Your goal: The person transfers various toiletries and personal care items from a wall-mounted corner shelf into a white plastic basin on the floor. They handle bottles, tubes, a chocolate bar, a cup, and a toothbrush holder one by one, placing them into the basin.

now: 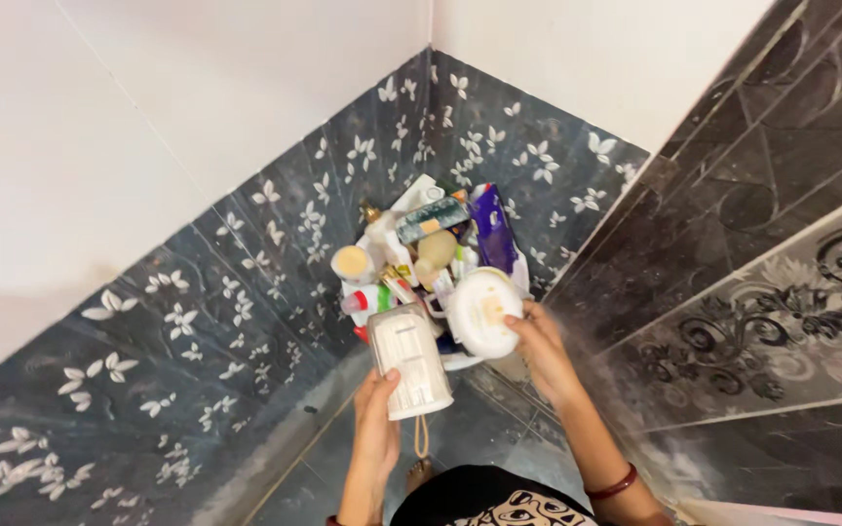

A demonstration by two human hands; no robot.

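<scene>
Left hand (379, 414) grips a white ribbed container (409, 360) just before the corner rack (460, 361); right hand (538, 346) clasps a round white jar (483, 312) at the rack's front. Both should stay level, clear of crowded bottles (431, 239).

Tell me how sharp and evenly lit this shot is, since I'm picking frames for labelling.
Head view: wide-angle bend makes the tiled walls lean outward; light is soft and even, with faint glare on the dark tiles at right. The left hand on the white container is fairly sharp; the right hand on the round white lid is slightly blurred.
</scene>
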